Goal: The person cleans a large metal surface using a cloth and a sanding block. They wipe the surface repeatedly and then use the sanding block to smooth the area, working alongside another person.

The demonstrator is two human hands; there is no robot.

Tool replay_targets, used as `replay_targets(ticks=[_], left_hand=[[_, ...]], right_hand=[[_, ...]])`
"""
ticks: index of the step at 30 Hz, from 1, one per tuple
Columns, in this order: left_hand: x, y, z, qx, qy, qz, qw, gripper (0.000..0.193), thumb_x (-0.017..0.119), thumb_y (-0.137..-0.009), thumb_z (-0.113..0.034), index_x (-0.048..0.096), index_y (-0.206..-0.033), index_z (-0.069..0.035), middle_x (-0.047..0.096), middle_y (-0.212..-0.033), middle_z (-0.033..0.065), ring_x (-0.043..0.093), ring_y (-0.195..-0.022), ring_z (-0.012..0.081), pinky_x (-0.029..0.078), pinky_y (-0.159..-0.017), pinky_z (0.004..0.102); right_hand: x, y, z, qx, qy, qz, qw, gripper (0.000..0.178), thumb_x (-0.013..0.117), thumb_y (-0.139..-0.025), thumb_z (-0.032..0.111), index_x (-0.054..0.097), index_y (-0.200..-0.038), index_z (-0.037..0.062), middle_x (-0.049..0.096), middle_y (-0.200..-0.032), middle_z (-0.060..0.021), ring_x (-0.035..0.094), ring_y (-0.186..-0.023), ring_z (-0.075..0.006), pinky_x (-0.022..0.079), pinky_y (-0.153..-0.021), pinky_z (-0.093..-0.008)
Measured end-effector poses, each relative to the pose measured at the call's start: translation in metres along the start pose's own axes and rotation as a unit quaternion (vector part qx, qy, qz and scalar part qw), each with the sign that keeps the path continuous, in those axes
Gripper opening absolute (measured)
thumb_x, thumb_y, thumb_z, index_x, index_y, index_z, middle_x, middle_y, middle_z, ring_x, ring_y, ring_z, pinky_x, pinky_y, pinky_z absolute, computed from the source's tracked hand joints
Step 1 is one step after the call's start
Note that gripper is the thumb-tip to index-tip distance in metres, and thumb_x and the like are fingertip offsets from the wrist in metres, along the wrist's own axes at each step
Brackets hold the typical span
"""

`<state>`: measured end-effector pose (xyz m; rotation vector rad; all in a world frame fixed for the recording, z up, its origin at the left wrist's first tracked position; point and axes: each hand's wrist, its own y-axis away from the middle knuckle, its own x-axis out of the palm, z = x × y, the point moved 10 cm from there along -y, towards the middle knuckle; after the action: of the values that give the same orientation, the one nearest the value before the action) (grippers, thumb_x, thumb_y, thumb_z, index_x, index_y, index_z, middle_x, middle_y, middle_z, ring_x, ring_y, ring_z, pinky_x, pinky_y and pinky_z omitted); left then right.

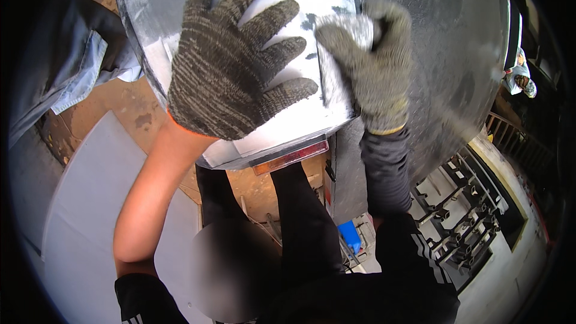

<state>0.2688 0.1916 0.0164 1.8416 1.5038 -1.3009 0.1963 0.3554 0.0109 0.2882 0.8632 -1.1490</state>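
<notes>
In front of me is a grey vehicle body panel [456, 30] with a broad patch of white filler [276, 123] on its corner. My left hand [225, 57], in a dark striped knit glove, lies on the patch with fingers spread wide. Just right of it, my right hand [381, 63], in a paler, dusty knit glove, is closed round a sanding block [336, 84]. The block looks whitish and blurred, and it rests against the right side of the white patch. Its underside is hidden. A red and orange tail light [294, 156] sits below the patch.
A large pale grey curved panel [96, 186] stands at lower left, below crumpled sheeting [84, 72]. Dark metal brackets [462, 222] lie at lower right. A blue object [349, 237] is near my legs, which stand on brown ground [141, 99].
</notes>
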Motion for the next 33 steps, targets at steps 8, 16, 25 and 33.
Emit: replay_targets(ticks=[8, 16, 25, 33], left_hand=[[-0.004, 0.002, 0.0, -0.009, 0.037, 0.001, 0.999, 0.048, 0.08, -0.079, -0.054, 0.078, -0.11, -0.018, 0.068, -0.134, 0.0082, 0.043, -0.142, 0.0365, 0.017, -0.126, 0.0651], [-0.001, 0.006, -0.002, -0.006, 0.042, -0.009, 0.999, 0.048, 0.078, -0.081, -0.056, 0.08, -0.109, -0.017, 0.067, -0.135, 0.0058, 0.044, -0.142, 0.0347, 0.014, -0.127, 0.0623], [-0.006, -0.003, 0.001, -0.009, 0.033, 0.008, 0.999, 0.05, 0.081, -0.078, -0.054, 0.078, -0.109, -0.015, 0.064, -0.136, 0.0082, 0.044, -0.141, 0.0362, 0.015, -0.126, 0.0649], [-0.007, -0.002, -0.002, 0.006, 0.011, 0.015, 1.0, 0.052, 0.08, -0.079, -0.055, 0.077, -0.111, -0.014, 0.064, -0.14, 0.0091, 0.044, -0.142, 0.0377, 0.015, -0.126, 0.065]], right_hand=[[-0.009, 0.015, -0.006, 0.126, -0.001, 0.022, 0.992, 0.096, 0.097, -0.071, 0.041, 0.041, -0.143, 0.0123, 0.042, -0.086, 0.0034, 0.045, -0.075, -0.0085, 0.043, -0.064, -0.0234], [0.0, 0.023, -0.004, 0.072, -0.004, 0.003, 0.997, 0.096, 0.091, -0.078, 0.046, 0.038, -0.149, 0.0109, 0.046, -0.092, 0.001, 0.046, -0.078, -0.0113, 0.043, -0.068, -0.0263], [-0.005, 0.038, -0.003, 0.08, 0.057, -0.006, 0.995, 0.099, 0.088, -0.078, 0.055, 0.036, -0.15, 0.0086, 0.047, -0.108, -0.0062, 0.051, -0.086, -0.0143, 0.047, -0.065, -0.0357], [-0.006, 0.033, 0.004, 0.06, 0.028, -0.001, 0.998, 0.095, 0.086, -0.082, 0.049, 0.036, -0.151, 0.006, 0.049, -0.126, -0.0125, 0.052, -0.099, -0.018, 0.049, -0.083, -0.0365]])
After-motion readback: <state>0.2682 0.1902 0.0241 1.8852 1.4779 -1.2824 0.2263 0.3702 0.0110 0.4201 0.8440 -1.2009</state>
